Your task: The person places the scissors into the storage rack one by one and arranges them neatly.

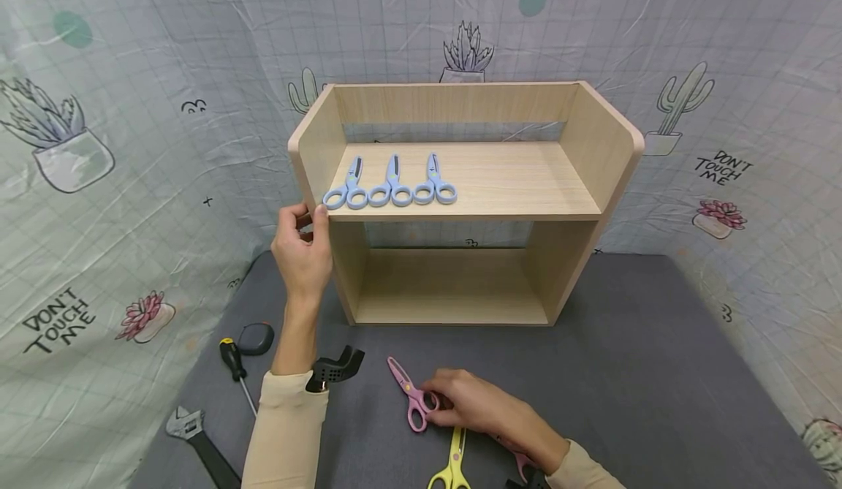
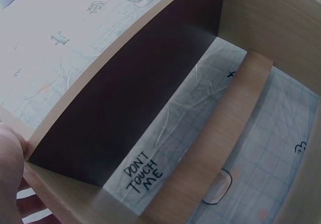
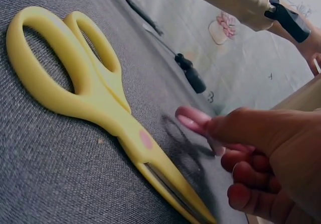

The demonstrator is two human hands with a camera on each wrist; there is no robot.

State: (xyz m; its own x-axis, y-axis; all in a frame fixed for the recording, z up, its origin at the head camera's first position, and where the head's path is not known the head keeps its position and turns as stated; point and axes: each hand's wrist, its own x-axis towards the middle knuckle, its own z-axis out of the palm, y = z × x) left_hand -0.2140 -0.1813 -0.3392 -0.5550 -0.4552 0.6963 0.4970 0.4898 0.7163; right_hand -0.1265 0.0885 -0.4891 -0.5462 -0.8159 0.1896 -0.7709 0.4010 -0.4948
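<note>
**Three blue scissors up, pink pair in your fingers**

Three blue scissors (image 1: 391, 186) lie side by side on the left part of the upper board of the shelf (image 1: 460, 182), handles toward you and tips pointing far, so the row reads as a neat set with room free to its right

Your left hand (image 1: 304, 251) curls its fingers round the near left edge of the shelf, thumb on the front, probably to steady the unit

Your right hand (image 1: 476, 405) rests low on the grey mat (image 1: 658, 372), its fingers closed on the handles of the pink scissors (image 1: 411, 394); the blades point far and left, flat on the mat. The right wrist view shows your fingertips (image 3: 246, 176) pinching a pink loop just off the cloth

Just near of that hand lie the yellow scissors (image 3: 100, 108), handles toward you, untouched and within easy reach

On the near left of the mat sit a screwdriver (image 1: 233, 365), a tape measure (image 1: 256, 338) and a wrench (image 1: 197, 438), apart from the scissors
</note>
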